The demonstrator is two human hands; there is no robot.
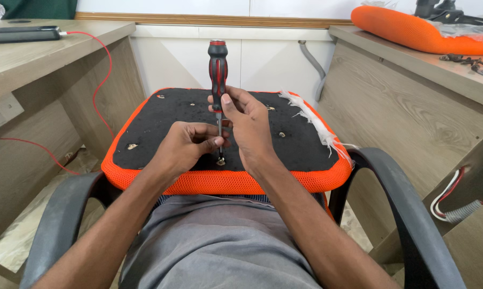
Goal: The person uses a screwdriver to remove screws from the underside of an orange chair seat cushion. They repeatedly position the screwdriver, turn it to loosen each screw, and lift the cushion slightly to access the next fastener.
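Both hands busy: my right hand grips the screwdriver upright, left hand pinches its tip on the screw in the seat underside; next I'd turn it, pressing straight.

No packages, labels, signs or screens visible

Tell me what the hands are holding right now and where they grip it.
The right hand holds an upright red-and-black screwdriver at the lower handle. The left hand pinches its metal shaft near the tip, at a screw in the seat cushion's black underside.
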